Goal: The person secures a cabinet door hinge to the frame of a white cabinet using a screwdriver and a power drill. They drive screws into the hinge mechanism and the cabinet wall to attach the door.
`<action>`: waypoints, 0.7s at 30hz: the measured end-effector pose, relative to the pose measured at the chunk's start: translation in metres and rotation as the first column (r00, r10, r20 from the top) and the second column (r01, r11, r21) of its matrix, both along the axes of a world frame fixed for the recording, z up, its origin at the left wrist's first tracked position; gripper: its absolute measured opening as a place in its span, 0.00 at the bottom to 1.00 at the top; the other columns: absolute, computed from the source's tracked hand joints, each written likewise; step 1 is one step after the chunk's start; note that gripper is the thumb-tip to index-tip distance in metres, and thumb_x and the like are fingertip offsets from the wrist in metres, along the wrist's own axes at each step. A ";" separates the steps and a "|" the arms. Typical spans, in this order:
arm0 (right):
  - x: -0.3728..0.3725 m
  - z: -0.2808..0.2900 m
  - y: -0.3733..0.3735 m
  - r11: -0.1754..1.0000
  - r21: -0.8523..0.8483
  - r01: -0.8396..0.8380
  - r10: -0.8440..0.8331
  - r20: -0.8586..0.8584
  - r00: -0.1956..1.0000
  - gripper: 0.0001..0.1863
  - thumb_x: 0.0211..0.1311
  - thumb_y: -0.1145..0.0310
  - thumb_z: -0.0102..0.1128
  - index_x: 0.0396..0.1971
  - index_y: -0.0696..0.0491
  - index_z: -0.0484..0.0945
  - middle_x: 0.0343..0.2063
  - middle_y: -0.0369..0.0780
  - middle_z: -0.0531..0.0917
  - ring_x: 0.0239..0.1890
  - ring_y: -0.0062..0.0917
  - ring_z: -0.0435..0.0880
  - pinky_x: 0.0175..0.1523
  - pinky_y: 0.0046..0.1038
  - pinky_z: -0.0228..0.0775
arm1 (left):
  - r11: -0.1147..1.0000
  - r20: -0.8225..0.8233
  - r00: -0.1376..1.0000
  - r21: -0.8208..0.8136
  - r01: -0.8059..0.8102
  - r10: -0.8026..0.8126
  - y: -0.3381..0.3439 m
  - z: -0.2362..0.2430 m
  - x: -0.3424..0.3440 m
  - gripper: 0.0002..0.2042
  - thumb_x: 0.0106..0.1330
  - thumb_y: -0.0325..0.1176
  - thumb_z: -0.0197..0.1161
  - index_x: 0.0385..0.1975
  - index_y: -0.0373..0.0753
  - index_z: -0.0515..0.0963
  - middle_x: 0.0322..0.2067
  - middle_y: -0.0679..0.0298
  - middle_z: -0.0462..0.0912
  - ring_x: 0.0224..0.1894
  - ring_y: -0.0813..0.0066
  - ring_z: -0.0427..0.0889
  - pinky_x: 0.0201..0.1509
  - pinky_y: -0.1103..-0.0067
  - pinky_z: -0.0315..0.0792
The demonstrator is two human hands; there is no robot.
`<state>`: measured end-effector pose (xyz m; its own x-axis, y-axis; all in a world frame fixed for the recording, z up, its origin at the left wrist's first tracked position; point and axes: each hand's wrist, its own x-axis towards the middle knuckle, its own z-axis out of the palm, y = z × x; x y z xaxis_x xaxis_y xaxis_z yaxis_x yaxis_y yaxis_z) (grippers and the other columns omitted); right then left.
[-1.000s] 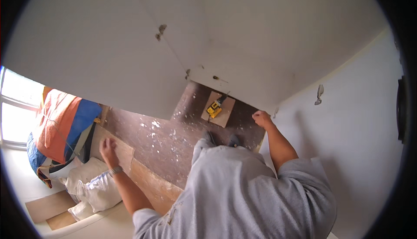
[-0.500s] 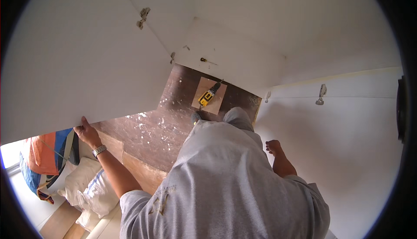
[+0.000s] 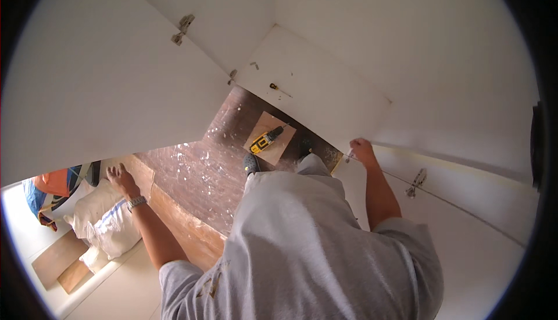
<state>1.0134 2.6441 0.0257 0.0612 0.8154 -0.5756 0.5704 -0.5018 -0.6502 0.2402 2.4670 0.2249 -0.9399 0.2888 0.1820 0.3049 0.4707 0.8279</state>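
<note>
My left hand [image 3: 122,181] is off the large white cabinet door [image 3: 110,93], just below its lower edge, with fingers spread and nothing in them. The wrist wears a metal watch [image 3: 136,202]. My right hand [image 3: 363,150] is at the hinge edge of the right-hand white door [image 3: 372,227], close to the lower hinge [image 3: 350,156]. Its fingers are curled together, and whatever they hold, if anything, is hidden. Another metal hinge [image 3: 417,183] sits farther along that edge. Two hinges, an outer one [image 3: 183,29] and an inner one [image 3: 232,77], join the left door to the cabinet.
A yellow and black cordless drill [image 3: 266,140] lies on a tan square board [image 3: 284,148] on the speckled brown floor [image 3: 186,174]. Inside the cabinet, a screwdriver [image 3: 280,90] rests on the white bottom panel [image 3: 319,87]. White sacks [image 3: 113,227] and an orange-blue bag [image 3: 52,184] stand at left.
My left hand has let go of the left door's edge and opened. My right hand has moved forward to the right door's hinge edge. The view has turned slightly.
</note>
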 end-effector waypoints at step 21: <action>0.029 0.012 -0.024 0.931 -0.303 -0.202 0.218 0.017 0.976 0.13 0.52 0.63 0.60 0.26 0.60 0.81 0.18 0.41 0.80 0.19 0.25 0.79 0.25 0.28 0.69 | 0.519 0.479 0.683 -0.444 0.731 -0.552 -0.151 -0.137 0.314 0.15 0.59 0.31 0.58 0.46 0.39 0.77 0.27 0.53 0.83 0.29 0.62 0.83 0.33 0.73 0.75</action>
